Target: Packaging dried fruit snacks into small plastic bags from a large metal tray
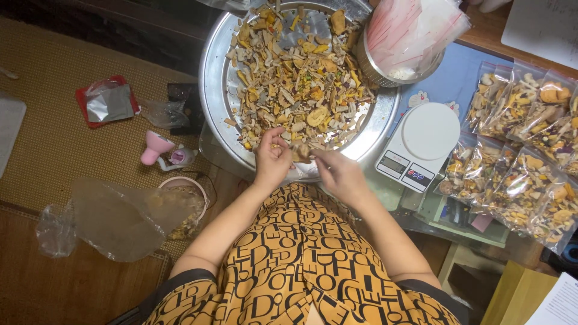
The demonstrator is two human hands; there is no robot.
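**Both hands meet at the near rim of the snack tray**

Large round metal tray (212, 78) sits ahead of the person, loaded with mixed dried fruit and vegetable chips (298, 78). The heap spreads away from the body; its near edge lies just beyond the fingertips.

Right of the tray: a metal bowl (374, 73) stuffed with empty clear zip bags (415, 30), then a white kitchen scale (421, 144), then a row of filled snack bags (518, 156) lying well apart from the hands.

Left side, on the woven mat (54, 138): a crumpled clear plastic bag (114, 216), a pink bowl (183, 183), a red-edged foil pouch (107, 102).

Left hand (272, 157) rests at the rim, fingers curled in and closed on a few chips. Right hand (342, 174) is just beside it, fingers drawn together pinching the mouth of a small clear bag (306, 170) that lies between the two hands, against the tray's near edge. Its long axis cannot be told; most of it is hidden. The hands are about equally near the bag, the chip pile directly forward of both.
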